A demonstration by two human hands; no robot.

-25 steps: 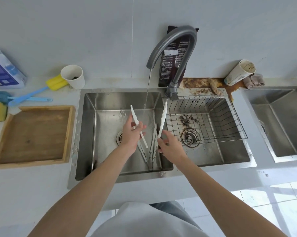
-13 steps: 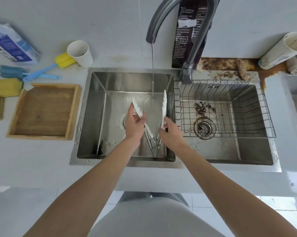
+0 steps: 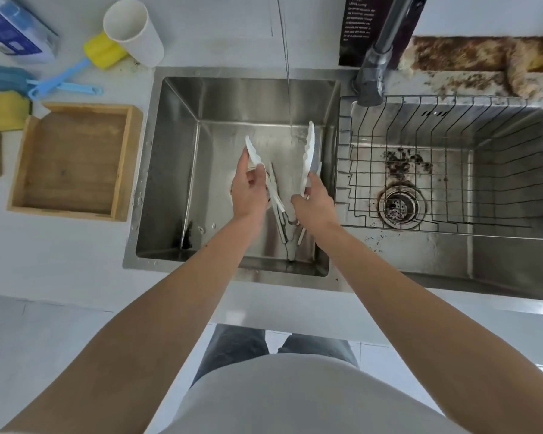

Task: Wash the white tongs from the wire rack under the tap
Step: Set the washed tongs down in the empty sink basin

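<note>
The white tongs (image 3: 308,151) are spread wide over the left sink basin (image 3: 176,170), tips pointing away from me. My left hand (image 3: 248,191) grips the left arm of the tongs, my right hand (image 3: 314,203) pinches the right arm. A thin stream of water (image 3: 287,73) falls from the grey tap (image 3: 378,67) and lands between the two white tips. The wire rack (image 3: 451,126) sits in the right basin and holds nothing but dark crumbs. The tongs' hinge end lies low between my wrists.
A wooden tray (image 3: 76,161) lies left of the sink. Behind it are a white cup (image 3: 132,32), a blue-handled yellow brush (image 3: 76,70), yellow sponges (image 3: 4,109) and a blue box (image 3: 10,26). Rusty dirt (image 3: 483,64) covers the counter behind the rack.
The view has tilted down and closer to the sink. Both hands still hold the tongs spread apart under the stream; the tap's spout has left the top of the frame.
</note>
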